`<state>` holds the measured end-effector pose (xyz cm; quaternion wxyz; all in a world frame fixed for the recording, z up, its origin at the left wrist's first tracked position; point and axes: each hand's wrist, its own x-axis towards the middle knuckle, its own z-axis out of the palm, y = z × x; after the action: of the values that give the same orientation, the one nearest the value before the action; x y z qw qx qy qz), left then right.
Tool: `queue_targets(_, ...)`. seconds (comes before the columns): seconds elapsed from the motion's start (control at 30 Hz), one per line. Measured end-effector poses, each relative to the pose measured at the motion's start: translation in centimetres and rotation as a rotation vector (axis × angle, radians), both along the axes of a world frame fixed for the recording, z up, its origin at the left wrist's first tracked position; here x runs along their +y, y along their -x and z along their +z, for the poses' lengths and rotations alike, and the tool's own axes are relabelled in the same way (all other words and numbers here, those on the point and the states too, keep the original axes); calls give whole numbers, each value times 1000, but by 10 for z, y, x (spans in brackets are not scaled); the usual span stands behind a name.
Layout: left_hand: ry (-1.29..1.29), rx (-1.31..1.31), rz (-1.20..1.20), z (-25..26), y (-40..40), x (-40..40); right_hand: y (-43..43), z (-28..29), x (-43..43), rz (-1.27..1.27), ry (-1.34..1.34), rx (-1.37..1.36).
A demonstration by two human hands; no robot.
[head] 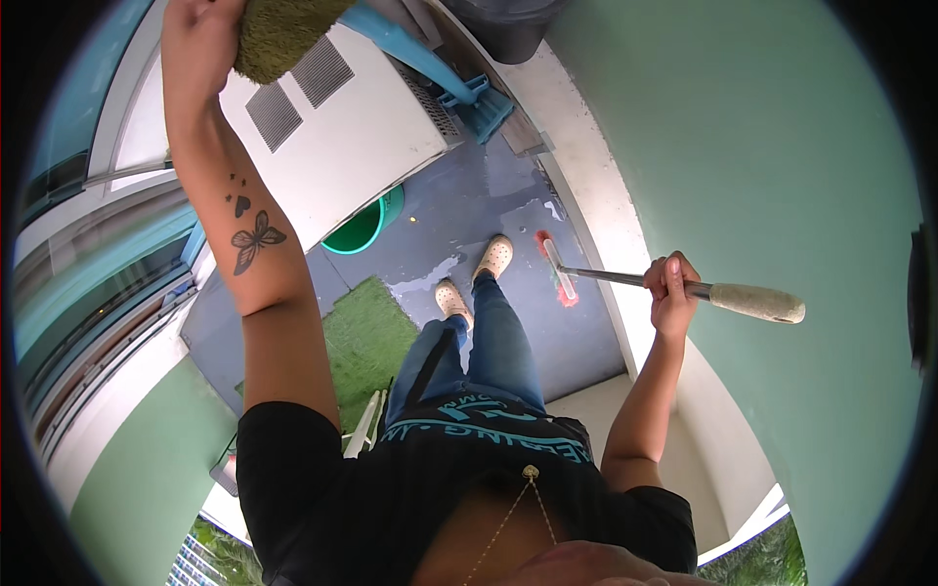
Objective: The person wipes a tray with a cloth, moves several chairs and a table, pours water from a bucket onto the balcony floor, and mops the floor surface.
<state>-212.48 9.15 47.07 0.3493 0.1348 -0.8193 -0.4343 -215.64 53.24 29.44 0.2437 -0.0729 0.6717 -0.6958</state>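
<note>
My right hand (671, 294) grips the metal pole of a floor scrub brush (561, 272) with a pale worn handle end (758, 303). Its red-bristled head rests on the wet grey floor (513, 190), to the right of my feet. Up at the top left, my left hand (201, 51) is against the edge of a thick green artificial-grass piece (282, 36). The frame cuts off those fingers, so their hold is unclear. That piece hangs over or in front of a white vented unit (359, 95).
A green bucket (366, 227) stands by the unit. More artificial turf (366, 329) lies left of my legs. A blue long-handled tool (480, 110) leans near the wall ledge (571, 124), below a dark bin (506, 29). Sliding window frames (110, 351) line the left.
</note>
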Motion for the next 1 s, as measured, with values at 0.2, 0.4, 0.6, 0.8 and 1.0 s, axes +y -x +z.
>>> queue_targets(0.2,59,-105,-2,-33,20,-55,3,-5,-12,45,-64,25)
queue_targets(0.4,102,-438,17,-200,50,-108,3,-15,-16,79,-93,-57)
queue_targets(0.6,162,-592,500,-289,52,-132,-24,-23,-24,248,-669,276)
queue_targets(0.8,88,-255,415,-267,72,-114,-47,-27,-3,427,-704,-73)
queue_targets(1.0,102,-279,400,-267,86,-97,-36,-28,34,433,-440,-387)
